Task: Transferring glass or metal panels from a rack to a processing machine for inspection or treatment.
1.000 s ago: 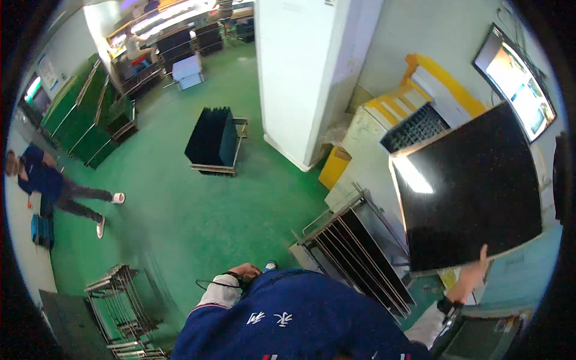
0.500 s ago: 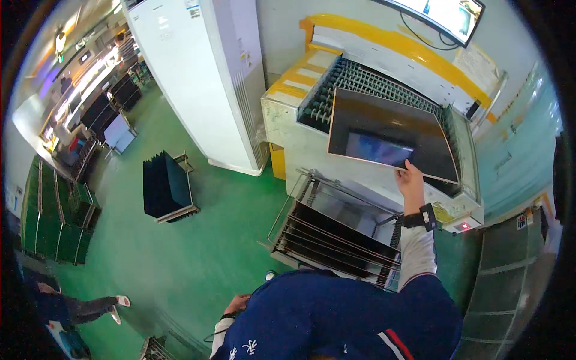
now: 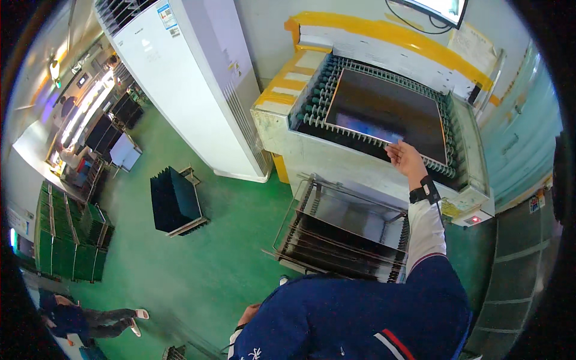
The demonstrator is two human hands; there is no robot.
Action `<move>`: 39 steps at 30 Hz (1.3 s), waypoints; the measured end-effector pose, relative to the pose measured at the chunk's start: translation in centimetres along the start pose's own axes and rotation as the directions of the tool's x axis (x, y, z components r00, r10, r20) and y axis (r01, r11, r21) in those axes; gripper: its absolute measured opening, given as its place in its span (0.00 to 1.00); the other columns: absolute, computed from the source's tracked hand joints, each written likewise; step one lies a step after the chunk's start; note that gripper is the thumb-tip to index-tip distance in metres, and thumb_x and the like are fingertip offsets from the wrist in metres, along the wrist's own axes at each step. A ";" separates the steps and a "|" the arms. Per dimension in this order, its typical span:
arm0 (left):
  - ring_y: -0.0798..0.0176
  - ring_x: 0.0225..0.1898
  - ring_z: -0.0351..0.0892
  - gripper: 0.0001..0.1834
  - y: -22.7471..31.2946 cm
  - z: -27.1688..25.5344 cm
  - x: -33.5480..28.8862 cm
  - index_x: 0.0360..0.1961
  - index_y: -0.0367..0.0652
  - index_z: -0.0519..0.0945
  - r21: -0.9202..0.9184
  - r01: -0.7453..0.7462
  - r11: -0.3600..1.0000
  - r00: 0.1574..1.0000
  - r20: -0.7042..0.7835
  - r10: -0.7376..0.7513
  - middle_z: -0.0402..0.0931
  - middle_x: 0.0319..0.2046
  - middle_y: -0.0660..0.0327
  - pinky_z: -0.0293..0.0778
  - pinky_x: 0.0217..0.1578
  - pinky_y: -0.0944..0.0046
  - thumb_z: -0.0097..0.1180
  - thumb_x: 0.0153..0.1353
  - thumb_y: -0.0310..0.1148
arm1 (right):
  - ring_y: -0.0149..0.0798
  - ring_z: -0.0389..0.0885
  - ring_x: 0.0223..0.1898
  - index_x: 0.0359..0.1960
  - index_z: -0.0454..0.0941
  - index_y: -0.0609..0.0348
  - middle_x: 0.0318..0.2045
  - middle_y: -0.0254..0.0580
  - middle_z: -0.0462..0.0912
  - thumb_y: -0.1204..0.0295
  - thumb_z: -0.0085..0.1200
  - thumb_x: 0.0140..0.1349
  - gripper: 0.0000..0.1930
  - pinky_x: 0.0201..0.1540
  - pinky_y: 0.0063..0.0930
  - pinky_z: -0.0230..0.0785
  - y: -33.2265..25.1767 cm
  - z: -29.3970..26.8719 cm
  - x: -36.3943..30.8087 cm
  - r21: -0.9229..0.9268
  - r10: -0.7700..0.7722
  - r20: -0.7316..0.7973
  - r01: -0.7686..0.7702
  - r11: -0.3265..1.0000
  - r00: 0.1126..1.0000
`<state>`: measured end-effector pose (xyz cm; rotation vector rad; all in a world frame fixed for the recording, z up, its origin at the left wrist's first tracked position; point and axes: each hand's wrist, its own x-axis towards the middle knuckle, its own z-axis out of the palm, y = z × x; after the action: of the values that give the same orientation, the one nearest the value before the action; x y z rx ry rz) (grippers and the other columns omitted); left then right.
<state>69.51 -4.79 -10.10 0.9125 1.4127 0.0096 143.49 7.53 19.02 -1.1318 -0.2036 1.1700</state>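
Observation:
A thin dark rectangular panel (image 3: 390, 111) with a light edge lies on the green rollers (image 3: 315, 114) of a white conveyor machine (image 3: 336, 156). At the panel's near edge is my right hand (image 3: 406, 161), its fingers partly bent and apart, close to or touching the edge, not wrapped round it. Below the machine stands a metal rack (image 3: 288, 237) holding several similar dark panels (image 3: 342, 243) in slots. My left hand (image 3: 249, 313) hangs low beside my body; its fingers are mostly hidden by my blue top.
A tall white cabinet-like unit (image 3: 186, 90) stands left of the machine. On the green floor sits another rack of dark panels (image 3: 175, 201). Green racks (image 3: 69, 240) are at the far left, and a person (image 3: 102, 318) is at the lower left. A screen (image 3: 441, 9) hangs above.
The panel, tilted and held by its near edge in my right hand before, now lies flat on the rollers. My fingers have loosened at its edge. The whole view has shifted slightly.

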 end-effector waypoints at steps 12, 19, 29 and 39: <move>0.63 0.41 0.74 0.21 2.3 1.3 -2.3 0.45 0.32 0.74 0.043 0.022 0.999 0.999 -0.039 -0.020 0.77 0.40 0.58 0.69 0.44 0.65 0.58 0.52 0.35 | 0.48 0.74 0.43 0.40 0.77 0.53 0.41 0.40 0.79 0.62 0.51 0.54 0.14 0.44 0.40 0.65 1.2 0.8 3.4 -0.947 -0.789 0.256 0.310 -0.088 0.559; 0.63 0.42 0.74 0.21 0.2 1.3 -1.9 0.45 0.33 0.75 0.008 -0.059 0.998 0.998 0.022 0.059 0.77 0.41 0.57 0.68 0.44 0.65 0.58 0.52 0.35 | 0.48 0.65 0.54 0.46 0.74 0.50 0.53 0.39 0.70 0.62 0.50 0.54 0.17 0.53 0.45 0.57 1.2 2.0 3.3 -0.942 -0.746 0.332 0.163 -0.292 0.578; 0.64 0.41 0.74 0.20 2.4 2.1 -4.9 0.46 0.37 0.76 -0.053 -0.079 0.995 0.997 -0.013 0.078 0.77 0.41 0.59 0.69 0.43 0.64 0.56 0.54 0.35 | 0.50 0.67 0.52 0.47 0.73 0.57 0.50 0.49 0.72 0.66 0.50 0.55 0.17 0.55 0.38 0.58 -0.6 2.3 5.0 -0.909 -0.673 0.410 0.215 -0.356 0.615; 0.61 0.40 0.74 0.22 2.4 2.2 -4.8 0.42 0.40 0.78 -0.074 -0.015 0.997 0.999 -0.038 0.012 0.78 0.39 0.58 0.68 0.43 0.61 0.53 0.55 0.46 | 0.47 0.71 0.47 0.41 0.75 0.61 0.44 0.49 0.75 0.69 0.52 0.55 0.13 0.50 0.35 0.61 3.1 6.8 -1.7 -0.812 -0.604 0.573 0.486 -0.324 0.554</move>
<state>71.48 -6.77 -5.07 0.8647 1.4316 0.0891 136.38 9.99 20.46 -1.9185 -1.6005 -0.2667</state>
